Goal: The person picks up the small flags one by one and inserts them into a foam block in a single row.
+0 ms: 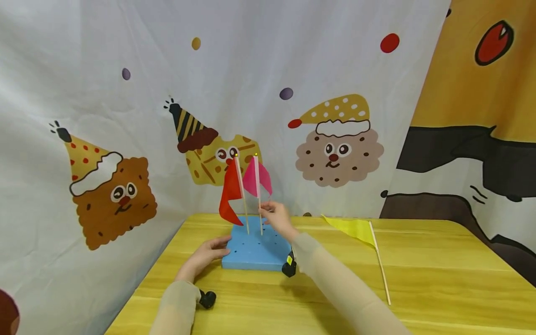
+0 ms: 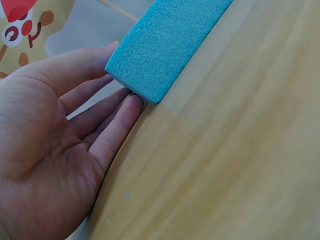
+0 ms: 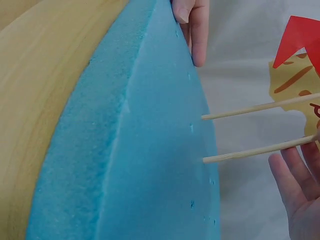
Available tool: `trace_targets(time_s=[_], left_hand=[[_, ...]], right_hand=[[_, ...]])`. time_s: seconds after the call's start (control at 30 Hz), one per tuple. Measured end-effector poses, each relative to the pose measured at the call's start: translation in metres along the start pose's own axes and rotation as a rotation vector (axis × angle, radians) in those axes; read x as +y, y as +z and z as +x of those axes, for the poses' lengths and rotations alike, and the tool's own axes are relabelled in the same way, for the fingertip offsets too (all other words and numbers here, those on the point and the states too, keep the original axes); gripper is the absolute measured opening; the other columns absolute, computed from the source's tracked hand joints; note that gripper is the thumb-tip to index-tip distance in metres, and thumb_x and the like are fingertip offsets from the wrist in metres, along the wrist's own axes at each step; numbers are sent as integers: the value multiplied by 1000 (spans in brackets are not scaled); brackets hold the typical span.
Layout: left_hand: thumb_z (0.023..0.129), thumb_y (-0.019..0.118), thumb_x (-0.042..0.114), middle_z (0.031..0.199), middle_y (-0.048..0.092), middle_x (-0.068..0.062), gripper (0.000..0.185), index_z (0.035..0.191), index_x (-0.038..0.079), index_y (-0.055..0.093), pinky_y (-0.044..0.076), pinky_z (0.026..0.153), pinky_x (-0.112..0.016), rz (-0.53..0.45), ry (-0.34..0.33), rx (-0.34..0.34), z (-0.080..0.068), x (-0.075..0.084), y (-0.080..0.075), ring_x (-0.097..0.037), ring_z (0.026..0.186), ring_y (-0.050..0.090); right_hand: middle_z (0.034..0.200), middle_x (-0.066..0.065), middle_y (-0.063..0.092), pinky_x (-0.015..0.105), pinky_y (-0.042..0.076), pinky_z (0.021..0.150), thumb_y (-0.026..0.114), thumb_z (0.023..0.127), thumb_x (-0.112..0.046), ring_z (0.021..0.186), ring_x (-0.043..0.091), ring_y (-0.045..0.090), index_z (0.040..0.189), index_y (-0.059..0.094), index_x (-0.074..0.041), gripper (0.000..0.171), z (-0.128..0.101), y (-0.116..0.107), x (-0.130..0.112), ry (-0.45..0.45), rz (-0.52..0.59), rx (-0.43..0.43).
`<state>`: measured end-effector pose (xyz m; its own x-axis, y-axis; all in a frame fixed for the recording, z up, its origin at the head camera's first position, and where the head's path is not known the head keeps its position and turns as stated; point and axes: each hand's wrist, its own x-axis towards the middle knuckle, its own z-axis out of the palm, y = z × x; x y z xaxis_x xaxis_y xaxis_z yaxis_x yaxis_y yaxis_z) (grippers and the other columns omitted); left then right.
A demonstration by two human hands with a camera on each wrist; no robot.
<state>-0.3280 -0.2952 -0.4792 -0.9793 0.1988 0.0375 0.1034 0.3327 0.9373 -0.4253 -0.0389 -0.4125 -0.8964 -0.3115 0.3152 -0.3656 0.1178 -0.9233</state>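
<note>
A blue foam block (image 1: 257, 256) dotted with small holes lies flat on the table. From it rise two wooden sticks, one bearing a red flag (image 1: 231, 193) and the other a pink flag (image 1: 264, 180). My right hand (image 1: 277, 217) pinches the pink flag's stick partway up, between thumb and fingers. The lower end of that stick (image 3: 240, 154) meets the block's top in the right wrist view. Against the block's left edge rests my left hand (image 1: 207, 253), its fingers fairly straight. Close up, its fingertips (image 2: 134, 102) touch the block's side near a corner.
A yellow flag (image 1: 353, 229) on a wooden stick lies on the wooden table (image 1: 439, 260), right of the block. Behind the table hangs a white cloth (image 1: 251, 56) printed with cartoon biscuits in party hats. Black camera mounts (image 1: 207, 299) are on both wrists.
</note>
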Motion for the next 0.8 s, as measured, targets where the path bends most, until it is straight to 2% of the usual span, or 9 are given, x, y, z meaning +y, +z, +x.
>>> trace_targets(time_s=[0.23, 0.37, 0.53, 0.8], left_hand=[[93, 67, 24, 146, 44, -18, 57, 144, 8, 48, 39, 104, -49, 2, -3, 7, -1, -1, 0, -37, 132, 41], [94, 66, 23, 146, 44, -18, 56, 144, 7, 48, 40, 104, -49, 3, -1, 5, -1, -2, 0, -37, 132, 41], [94, 66, 23, 146, 44, -18, 56, 144, 7, 48, 39, 104, -49, 6, 0, 9, -2, 0, -1, -37, 132, 41], [94, 65, 21, 146, 42, -20, 56, 144, 5, 46, 40, 104, -49, -12, 3, -3, -3, 0, 0, -36, 128, 46]], right_hand=[[99, 15, 70, 46, 58, 71, 64, 94, -10, 85, 25, 69, 112, 70, 4, 24, -4, 2, 5, 12, -25, 20], [102, 17, 70, 49, 57, 74, 64, 94, -11, 88, 26, 69, 116, 67, 6, 29, -6, 2, 8, 38, -25, 16], [102, 15, 69, 50, 57, 73, 64, 93, -10, 86, 25, 69, 116, 68, 4, 27, -3, 1, 12, 60, -23, 28], [106, 15, 68, 34, 58, 63, 63, 95, -12, 87, 28, 69, 119, 65, 6, 30, -3, 0, 13, 79, -24, 10]])
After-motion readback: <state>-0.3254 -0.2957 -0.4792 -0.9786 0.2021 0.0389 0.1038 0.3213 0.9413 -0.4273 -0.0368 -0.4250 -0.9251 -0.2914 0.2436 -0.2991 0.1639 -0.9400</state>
